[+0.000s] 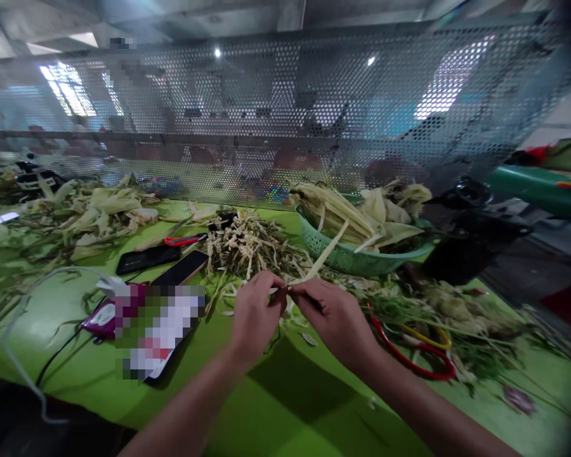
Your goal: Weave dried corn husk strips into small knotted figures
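Observation:
My left hand [258, 311] and my right hand [330, 317] meet over the middle of the green table, fingertips pinched close together. Between them runs a strip of corn husk [322, 257], pale and narrow, slanting up to the right from the right fingertips. Both hands are closed on it. The exact grip of the fingers is partly hidden. Just beyond the hands lies a heap of small knotted husk pieces [250, 244]. Behind my right hand stands a green plastic basket [352, 259] filled with dry corn husks [352, 216].
Scissors with red and yellow handles [421, 365] lie among green scraps at right. Left are a dark phone [181, 269], a black case [147, 258], a red-handled cutter [185, 240], a purple packet [105, 317] and a white cable [19, 355]. A perforated metal screen [247, 95] closes the back.

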`<action>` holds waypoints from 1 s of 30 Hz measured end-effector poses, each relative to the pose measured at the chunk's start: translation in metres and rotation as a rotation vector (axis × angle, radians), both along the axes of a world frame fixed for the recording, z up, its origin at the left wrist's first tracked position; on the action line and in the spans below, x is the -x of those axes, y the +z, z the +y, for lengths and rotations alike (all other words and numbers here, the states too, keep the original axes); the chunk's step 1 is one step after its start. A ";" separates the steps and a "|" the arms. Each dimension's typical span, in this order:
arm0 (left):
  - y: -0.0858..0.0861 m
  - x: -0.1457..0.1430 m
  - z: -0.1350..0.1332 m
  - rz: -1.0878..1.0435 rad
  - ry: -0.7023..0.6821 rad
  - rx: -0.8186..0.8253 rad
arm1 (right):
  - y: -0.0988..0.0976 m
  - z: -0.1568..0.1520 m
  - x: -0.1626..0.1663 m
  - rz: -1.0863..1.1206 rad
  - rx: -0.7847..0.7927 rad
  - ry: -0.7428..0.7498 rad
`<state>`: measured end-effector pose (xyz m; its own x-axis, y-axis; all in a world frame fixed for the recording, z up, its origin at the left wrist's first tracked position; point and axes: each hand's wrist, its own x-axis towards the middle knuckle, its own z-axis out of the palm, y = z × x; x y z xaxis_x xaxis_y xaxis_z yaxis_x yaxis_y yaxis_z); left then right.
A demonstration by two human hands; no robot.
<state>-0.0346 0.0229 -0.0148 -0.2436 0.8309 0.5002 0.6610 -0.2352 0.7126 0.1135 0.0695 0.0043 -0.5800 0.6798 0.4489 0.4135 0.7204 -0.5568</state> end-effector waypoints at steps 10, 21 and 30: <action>-0.012 -0.010 -0.004 0.455 0.026 -0.196 | 0.003 0.013 -0.002 0.149 0.392 -0.018; -0.014 -0.013 -0.005 0.397 0.040 -0.196 | 0.000 0.015 -0.004 0.214 0.479 -0.005; -0.007 -0.008 -0.008 0.146 -0.110 -0.091 | 0.004 0.024 -0.006 0.304 0.588 0.008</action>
<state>-0.0264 0.0153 -0.0217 -0.0734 0.7982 0.5979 0.7224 -0.3708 0.5837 0.1198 0.0936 0.0080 -0.4916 0.8580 0.1486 0.1716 0.2627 -0.9495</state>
